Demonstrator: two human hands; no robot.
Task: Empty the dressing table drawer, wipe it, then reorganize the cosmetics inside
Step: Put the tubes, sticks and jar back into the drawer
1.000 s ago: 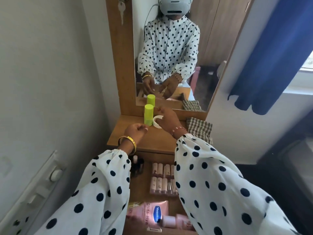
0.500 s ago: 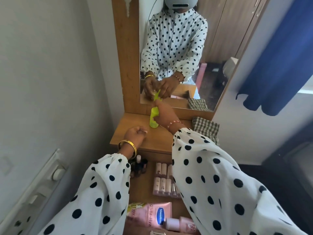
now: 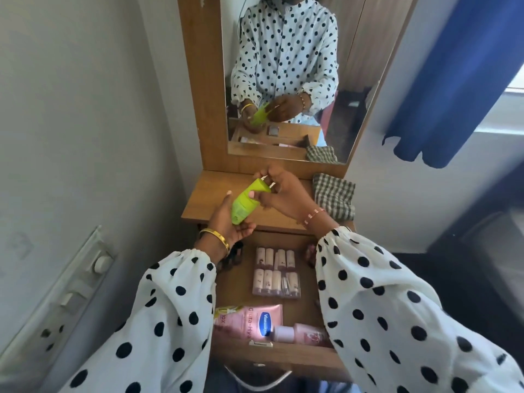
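Both my hands on lime-green bottle (image 3: 246, 204), above tabletop (image 3: 198, 207), behind open drawer (image 3: 307, 309); long axis tilted, top up-right, base down-left; right hand (image 3: 279, 194) pinches top; left hand (image 3: 229, 225) cradles base, fingers curled round it; drawer nearer me, straight below.

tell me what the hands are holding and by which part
Both hold the lime green bottle, tilted above the tabletop: the right hand grips its upper end, and the left hand cups its lower end.
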